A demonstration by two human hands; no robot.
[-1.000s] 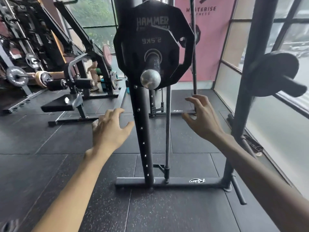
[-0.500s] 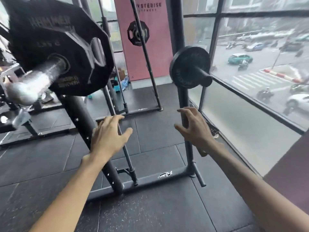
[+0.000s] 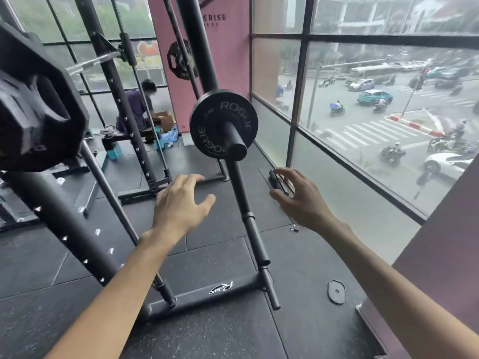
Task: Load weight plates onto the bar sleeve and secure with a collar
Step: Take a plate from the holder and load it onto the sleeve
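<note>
1. My left grip [image 3: 181, 206] is released, fingers spread, holding nothing; my right grip [image 3: 302, 198] is also loose and empty, fingers half curled.
2. Above and between them a ROGUE plate [image 3: 223, 120] sits on a peg [image 3: 233, 141] of the rack upright [image 3: 248, 224]; neither grip touches it.
3. A large black plate [image 3: 39, 112] fills the left edge, blurred; a small plate [image 3: 336, 292] lies flat on the floor [image 3: 207, 332], below the window [image 3: 363, 112].
</note>
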